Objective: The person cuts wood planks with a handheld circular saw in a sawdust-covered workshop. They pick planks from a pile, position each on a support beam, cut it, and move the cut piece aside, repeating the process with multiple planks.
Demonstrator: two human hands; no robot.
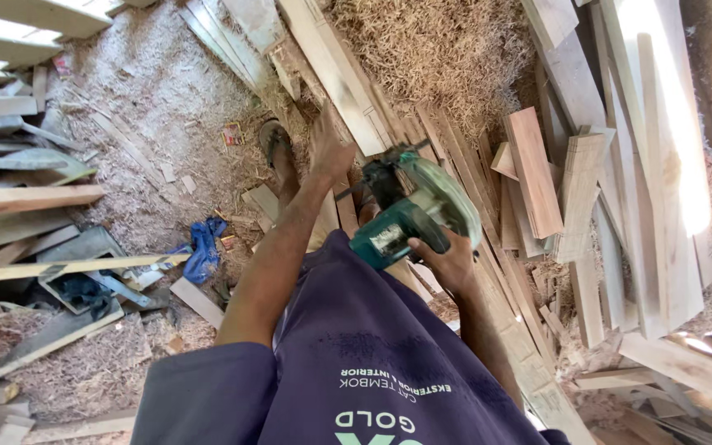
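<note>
My right hand grips the green circular saw; left hand reaches open toward a plank. Risk, as I judge it: sandalled foot near blade; loose offcuts underfoot could trip me.

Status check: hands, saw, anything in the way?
Right hand grips the green circular saw. Left hand pressed on the long plank ahead. Sandalled foot beside the plank, offcuts piled right.

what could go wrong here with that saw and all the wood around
The right hand alone holds the green circular saw, while the left hand reaches for a plank close to it; a slip could bring them together. The sandalled foot stands on shavings and loose offcuts, so footing looks unsure.
</note>
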